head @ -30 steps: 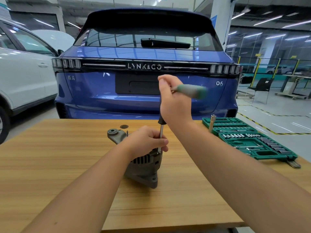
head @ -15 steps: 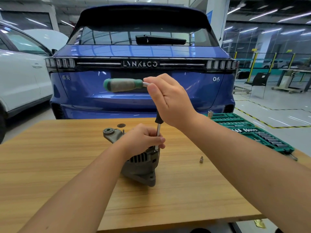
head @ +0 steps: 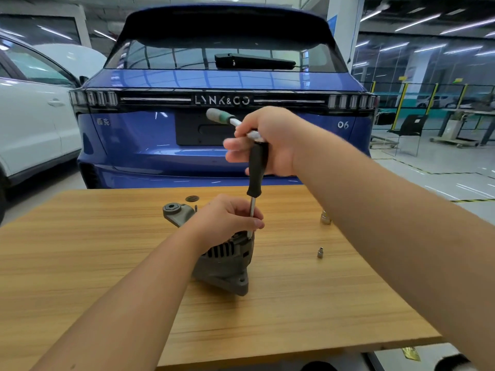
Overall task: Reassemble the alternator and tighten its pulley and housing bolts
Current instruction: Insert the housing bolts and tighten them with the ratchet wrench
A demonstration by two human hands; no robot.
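Note:
The grey alternator stands on the wooden table, its mounting ear pointing back left. My left hand grips its top and pinches the steel shaft of the driver. The driver has a black handle and stands upright, its tip down at the housing edge. My right hand holds the ratchet at the driver's top; the green ratchet grip points away to the left.
A small socket lies right of the alternator and a taller one stands behind it. A dark washer lies near the table's far edge. A blue car is parked close behind, a white car at left.
The green ratchet grip swung from the right round to the left and now points away. The view has shifted left, so the green socket case is out of sight. My left hand stayed on the alternator.

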